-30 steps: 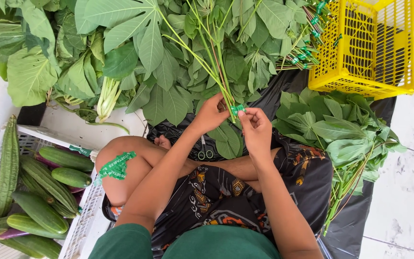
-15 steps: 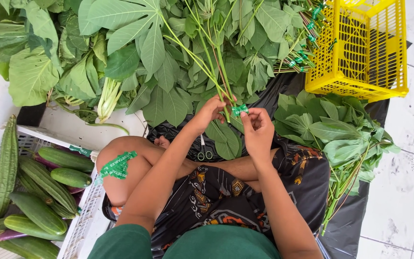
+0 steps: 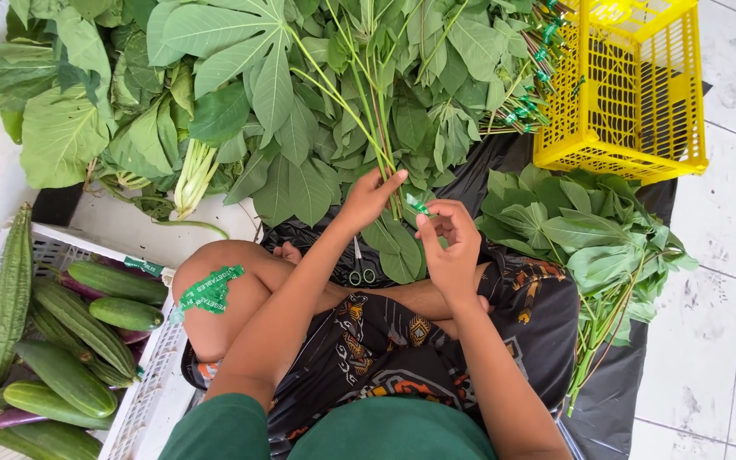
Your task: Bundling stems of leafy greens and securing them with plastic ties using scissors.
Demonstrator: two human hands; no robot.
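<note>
A strip of green tape (image 3: 208, 294) is being carried on the bent knee, nearest the camera. Further out, a short piece of green tape (image 3: 417, 204) is being pinched between thumb and forefinger of the right hand (image 3: 451, 243). The leafy stems (image 3: 381, 128) are being gripped by the left hand (image 3: 366, 198), fingers closed loosely around them. Beyond, a yellow crate (image 3: 632, 94) is lying on its side.

I saw the left hand (image 3: 370, 198) gripping a bunch of leaf stalks (image 3: 376, 128); the right hand (image 3: 451, 243) pinched green tape (image 3: 417, 204) beside them. Cucumbers (image 3: 87, 328) lay in a white crate (image 3: 142, 400) left, yellow basket (image 3: 623, 85) top right.
</note>
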